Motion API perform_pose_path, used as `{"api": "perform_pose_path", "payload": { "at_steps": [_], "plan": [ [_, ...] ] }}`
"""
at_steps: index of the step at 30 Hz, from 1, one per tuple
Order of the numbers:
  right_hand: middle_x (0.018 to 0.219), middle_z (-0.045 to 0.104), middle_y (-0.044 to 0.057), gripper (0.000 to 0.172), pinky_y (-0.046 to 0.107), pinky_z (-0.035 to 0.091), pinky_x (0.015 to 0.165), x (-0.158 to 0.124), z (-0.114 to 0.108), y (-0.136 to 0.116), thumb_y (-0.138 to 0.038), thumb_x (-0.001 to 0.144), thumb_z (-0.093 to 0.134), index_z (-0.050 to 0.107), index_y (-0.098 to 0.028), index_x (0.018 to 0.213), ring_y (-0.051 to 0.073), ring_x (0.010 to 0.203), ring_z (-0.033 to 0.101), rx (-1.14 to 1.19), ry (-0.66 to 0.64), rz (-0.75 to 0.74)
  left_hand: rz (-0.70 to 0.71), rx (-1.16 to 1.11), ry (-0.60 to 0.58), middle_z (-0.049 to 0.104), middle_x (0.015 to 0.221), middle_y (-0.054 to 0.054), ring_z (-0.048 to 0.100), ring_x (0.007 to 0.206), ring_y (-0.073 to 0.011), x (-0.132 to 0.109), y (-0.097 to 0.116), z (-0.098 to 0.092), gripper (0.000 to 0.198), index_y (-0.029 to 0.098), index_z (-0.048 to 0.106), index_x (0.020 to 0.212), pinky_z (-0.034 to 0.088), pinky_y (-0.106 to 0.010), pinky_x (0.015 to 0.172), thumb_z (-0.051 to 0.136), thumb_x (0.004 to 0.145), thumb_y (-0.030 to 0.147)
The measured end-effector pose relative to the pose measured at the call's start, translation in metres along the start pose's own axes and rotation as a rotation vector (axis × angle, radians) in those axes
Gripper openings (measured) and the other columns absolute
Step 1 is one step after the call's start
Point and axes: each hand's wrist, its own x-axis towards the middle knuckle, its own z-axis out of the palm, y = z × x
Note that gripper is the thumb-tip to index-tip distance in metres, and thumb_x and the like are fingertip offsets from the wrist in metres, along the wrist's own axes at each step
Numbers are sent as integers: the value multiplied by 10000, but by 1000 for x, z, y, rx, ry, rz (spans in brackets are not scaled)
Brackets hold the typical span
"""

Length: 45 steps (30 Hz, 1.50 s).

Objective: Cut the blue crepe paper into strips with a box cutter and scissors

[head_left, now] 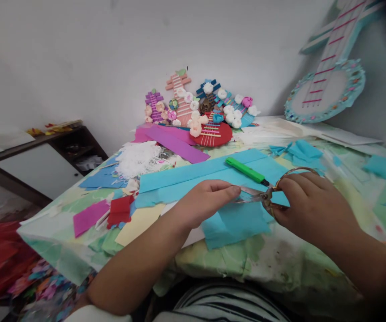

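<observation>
My right hand (314, 205) has its fingers through the gold-coloured loops of a pair of scissors (267, 197). Their blades point left and stand slightly apart. At the blade tips, the thumb and fingers of my left hand (206, 201) are pinched together; what they hold is too small or hidden to make out. Beneath the blades is a piece of light blue crepe paper (236, 228). Just behind the scissors, a green utility knife (246, 170) rests on a larger folded sheet of blue crepe paper (186, 174).
White shredded strands (137, 158), purple paper strips (179, 144) and red paper (119, 210) lie to the left. Decorated paper instruments (213, 132) with flowers stand against the wall. A large blue-edged instrument (327, 91) leans at the back right. Blue scraps (302, 152) lie below it.
</observation>
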Motion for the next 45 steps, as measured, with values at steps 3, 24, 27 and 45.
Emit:
{"api": "perform_pose_path", "payload": {
  "at_steps": [3, 24, 27, 45],
  "plan": [
    [678, 606, 106, 186, 346, 395, 600, -4, -2, 3, -313, 769, 529, 543, -160, 663, 228, 652, 538, 11, -11, -10, 23, -7, -112, 590, 714, 1, 488, 654, -123, -4, 1, 0, 276, 172, 677, 783, 374, -231, 615, 642, 679, 426],
    [711, 618, 111, 176, 356, 403, 627, -16, -19, 8, -301, 785, 525, 552, -167, 674, 228, 669, 535, -32, -2, 44, -27, 13, -43, 474, 578, 35, 376, 536, -84, -8, 8, 20, 259, 160, 600, 671, 285, -214, 520, 645, 643, 414],
    [708, 620, 112, 176, 354, 410, 632, -17, -21, 8, -294, 784, 519, 558, -168, 667, 227, 672, 536, -39, 9, 57, -10, -4, -56, 473, 576, 38, 381, 528, -80, -7, 7, 23, 249, 158, 594, 684, 287, -214, 517, 648, 641, 397],
    [665, 596, 108, 174, 347, 418, 625, -5, -24, 12, -301, 717, 592, 532, -159, 637, 233, 661, 522, -77, 32, -68, 38, 258, -1, 558, 604, 28, 456, 561, -113, -11, 13, 34, 165, 166, 663, 694, 324, -225, 530, 615, 684, 324]
  ]
}}
